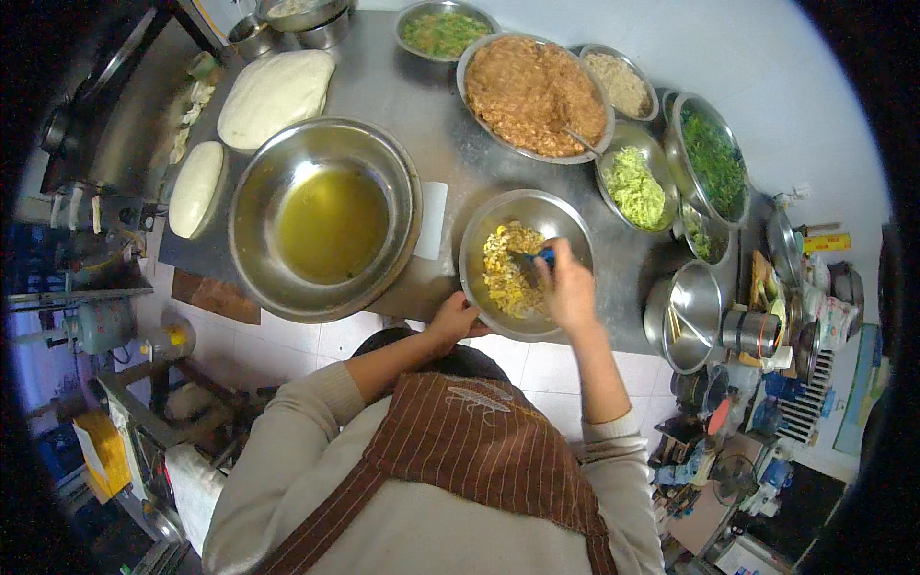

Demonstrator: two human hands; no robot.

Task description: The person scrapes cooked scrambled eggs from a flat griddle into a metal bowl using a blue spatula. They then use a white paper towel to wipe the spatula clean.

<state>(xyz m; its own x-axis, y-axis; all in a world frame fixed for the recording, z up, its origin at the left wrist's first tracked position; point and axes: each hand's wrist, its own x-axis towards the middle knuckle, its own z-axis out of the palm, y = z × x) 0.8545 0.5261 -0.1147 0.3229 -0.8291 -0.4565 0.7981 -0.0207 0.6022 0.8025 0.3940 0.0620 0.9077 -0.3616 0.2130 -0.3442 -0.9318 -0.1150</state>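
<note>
Before me on the steel table is a steel mixing bowl [560, 212] holding chopped yellow-and-white food [507, 287] that looks like cooked egg. My left hand [454, 318] grips the bowl's near left rim. Inside the bowl, my right hand [571, 291] is closed around a blue-handled tool [544, 255]; its dark working end sits against the chopped food, and its exact kind is hard to make out. To the left stands a wide steel basin [251, 215] with yellowish oily liquid [333, 223] in it. A white card or paper [433, 219] lies between the two vessels.
Two pale dough pieces [277, 97] [196, 189] rest at the left. Behind are a bowl of minced filling [532, 93] and a bowl of green-topped mixture [444, 34]. At right stand shredded pale-green vegetable [636, 188], chopped greens [711, 158] and a steel bowl with chopsticks [674, 323].
</note>
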